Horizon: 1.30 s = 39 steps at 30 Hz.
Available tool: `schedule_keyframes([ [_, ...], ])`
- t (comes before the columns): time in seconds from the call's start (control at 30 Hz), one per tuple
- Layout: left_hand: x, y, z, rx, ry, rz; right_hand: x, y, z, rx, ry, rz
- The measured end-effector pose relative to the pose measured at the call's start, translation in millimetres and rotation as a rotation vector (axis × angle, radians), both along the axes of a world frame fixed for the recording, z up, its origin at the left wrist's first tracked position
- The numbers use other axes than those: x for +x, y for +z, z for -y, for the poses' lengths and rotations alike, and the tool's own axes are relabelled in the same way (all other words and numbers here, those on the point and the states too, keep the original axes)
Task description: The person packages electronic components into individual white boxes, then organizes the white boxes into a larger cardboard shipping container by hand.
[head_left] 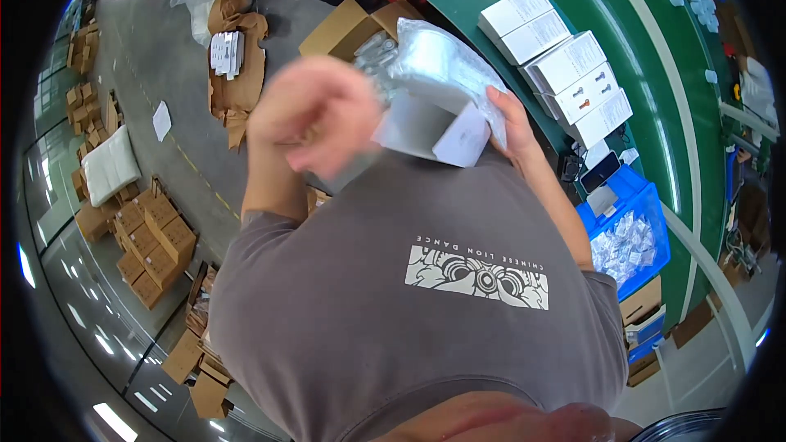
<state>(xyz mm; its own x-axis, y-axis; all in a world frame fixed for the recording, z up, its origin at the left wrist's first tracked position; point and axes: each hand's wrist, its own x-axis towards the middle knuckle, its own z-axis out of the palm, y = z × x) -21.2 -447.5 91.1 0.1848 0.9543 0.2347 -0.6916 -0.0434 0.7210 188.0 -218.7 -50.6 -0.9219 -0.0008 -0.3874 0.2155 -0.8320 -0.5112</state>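
An open white cardboard box [422,123] is in front of my chest, its inside facing me. My right hand [514,121] is closed around the box's right side, its thumb against clear plastic wrap. A clear plastic-wrapped bundle [442,61] shows just beyond the box; whether it rests on the box or behind it, I cannot tell. My left hand [315,115] is raised left of the box and smeared by motion, so its fingers cannot be read. Behind it, a brown carton [340,29] holds clear plastic-wrapped items [377,53].
A green table [647,74] runs along the right, bearing stacked white boxes [577,65], a phone [602,172] and a blue bin [651,196] of small white packets [626,241]. Brown cartons [151,237] and torn cardboard [237,98] lie on the floor at left.
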Motion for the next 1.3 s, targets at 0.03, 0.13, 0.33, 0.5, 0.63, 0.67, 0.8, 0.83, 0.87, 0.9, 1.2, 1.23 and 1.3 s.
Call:
schedule_keyframes([
  [0.03,5,-5,8,0.006,0.000,0.001,4,-1,2,0.012,0.020,-0.006],
  [0.13,41,-10,10,-0.186,1.031,-1.056,5,-7,-5,0.052,0.060,-0.035],
  [0.33,97,-72,-48,-0.291,1.136,-0.644,16,-23,-11,-0.026,-0.275,0.051],
  [0.5,104,-83,-82,-0.351,1.037,-0.462,50,72,-136,0.843,-0.549,-0.156],
  [0.63,84,-60,-99,-0.215,1.003,-0.692,35,198,-82,1.168,-0.617,-0.452],
  [0.67,79,-54,-103,-0.148,1.021,-0.827,28,209,-83,1.175,-0.642,-0.449],
  [0.8,76,-49,-123,-0.253,0.876,-0.281,18,234,-107,1.636,0.076,-0.208],
  [0.83,75,-50,-127,-0.245,0.844,-0.288,21,237,-116,1.573,0.211,-0.062],
  [0.87,74,-51,-129,-0.283,0.804,-0.435,25,239,-123,1.491,0.335,0.089],
  [0.9,77,-52,-128,-0.319,0.755,-0.580,29,239,-126,1.478,0.300,0.126],
  [1.2,130,-51,-183,-0.335,0.547,-0.931,23,197,-131,1.253,1.043,0.294],
  [1.23,131,-50,-189,-0.321,0.562,-0.926,29,186,-130,1.252,0.899,0.244],
  [1.3,129,-64,-204,-0.294,0.583,-0.982,52,153,-126,1.394,0.544,0.166],
])
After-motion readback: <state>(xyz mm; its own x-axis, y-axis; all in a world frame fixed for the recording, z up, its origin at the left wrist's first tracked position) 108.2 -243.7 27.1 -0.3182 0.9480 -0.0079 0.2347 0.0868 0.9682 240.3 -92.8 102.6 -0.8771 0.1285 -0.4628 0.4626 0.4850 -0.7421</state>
